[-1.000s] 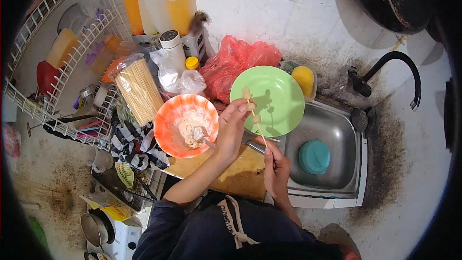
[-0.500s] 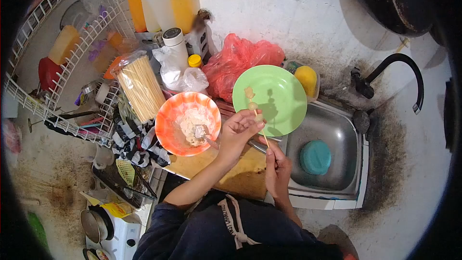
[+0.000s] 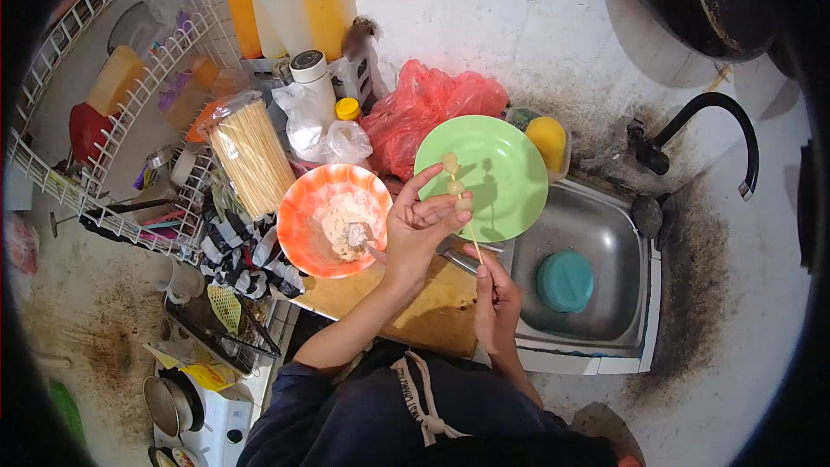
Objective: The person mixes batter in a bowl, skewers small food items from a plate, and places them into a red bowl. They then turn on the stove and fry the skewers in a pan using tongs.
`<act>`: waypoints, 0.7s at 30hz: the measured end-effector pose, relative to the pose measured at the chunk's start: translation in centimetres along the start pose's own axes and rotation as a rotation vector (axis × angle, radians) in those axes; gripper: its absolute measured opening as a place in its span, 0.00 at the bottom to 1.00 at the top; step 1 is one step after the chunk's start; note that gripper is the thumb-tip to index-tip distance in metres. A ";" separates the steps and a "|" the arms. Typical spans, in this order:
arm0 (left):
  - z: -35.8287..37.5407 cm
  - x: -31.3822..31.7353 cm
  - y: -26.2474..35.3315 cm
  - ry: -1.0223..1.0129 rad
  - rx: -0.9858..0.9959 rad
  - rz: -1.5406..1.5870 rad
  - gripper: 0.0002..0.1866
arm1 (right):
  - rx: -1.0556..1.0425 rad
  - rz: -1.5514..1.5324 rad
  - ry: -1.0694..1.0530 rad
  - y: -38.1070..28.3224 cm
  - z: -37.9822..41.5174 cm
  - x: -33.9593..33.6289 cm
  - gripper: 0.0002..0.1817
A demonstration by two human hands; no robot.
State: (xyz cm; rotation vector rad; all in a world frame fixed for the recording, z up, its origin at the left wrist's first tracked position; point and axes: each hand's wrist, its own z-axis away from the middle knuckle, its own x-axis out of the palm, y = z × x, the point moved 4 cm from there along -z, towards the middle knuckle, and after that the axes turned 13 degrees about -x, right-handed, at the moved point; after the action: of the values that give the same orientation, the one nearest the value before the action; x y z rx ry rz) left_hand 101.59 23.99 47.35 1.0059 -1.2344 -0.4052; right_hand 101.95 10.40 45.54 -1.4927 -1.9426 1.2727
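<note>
My right hand [image 3: 499, 303] grips the lower end of a thin wooden skewer [image 3: 475, 240], thumb and fingers closed round it. Several pale dough-like pieces are threaded on its upper part, the top one [image 3: 450, 164] irregular in shape. With thumb and fingers, my left hand [image 3: 424, 225] pinches the lowest pale piece [image 3: 464, 203], while its index finger stretches up beside the top piece. Behind the skewer lies a light green plate [image 3: 519, 199], bearing the shadow of the skewer. Left of my hands stands an orange-and-white bowl [image 3: 298, 246] holding a pale mixture and a spoon [image 3: 356, 235].
A steel sink [image 3: 605, 329] with a teal round item [image 3: 565, 281] lies right, below a black faucet [image 3: 709, 108]. A bag of skewers [image 3: 252, 160], a red plastic bag [image 3: 406, 112], and sauce bottles [image 3: 328, 17] stand behind. A wooden board [image 3: 432, 307] lies under my forearms.
My left index finger has lifted and stretched up toward the top piece. The skewer and my right hand have stayed nearly in place.
</note>
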 end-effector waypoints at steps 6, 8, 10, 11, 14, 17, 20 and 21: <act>0.1 0.0 0.1 0.009 -0.027 0.040 0.34 | 0.017 -0.015 0.005 0.1 0.1 0.1 0.14; 0.1 0.0 0.2 0.005 -0.034 0.042 0.35 | 0.019 -0.005 0.001 0.3 0.2 0.1 0.14; 0.1 0.0 0.1 0.000 -0.041 0.046 0.35 | 0.021 0.006 -0.003 0.3 0.3 0.0 0.14; 0.0 0.0 0.0 -0.009 -0.037 0.055 0.34 | 0.020 0.001 0.000 0.2 0.2 0.0 0.14; 0.2 0.0 -0.1 -0.051 -0.038 0.076 0.34 | 0.028 -0.001 -0.003 0.3 0.3 -0.1 0.14; 0.4 -0.1 -0.1 -0.135 -0.040 0.076 0.32 | 0.037 -0.009 0.000 0.4 0.5 -0.2 0.14; 0.1 -0.5 -0.3 -0.123 -0.039 0.079 0.29 | 0.080 -0.012 -0.017 0.4 0.8 -0.3 0.14; 0.0 -0.8 -0.4 -0.061 -0.040 0.093 0.27 | 0.123 -0.003 -0.045 0.4 0.9 -0.3 0.14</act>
State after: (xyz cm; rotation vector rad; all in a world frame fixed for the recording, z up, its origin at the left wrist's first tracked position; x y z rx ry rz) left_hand 101.41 24.38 46.56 0.9043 -1.3181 -0.3886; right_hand 101.66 9.81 44.79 -1.4120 -1.8565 1.4092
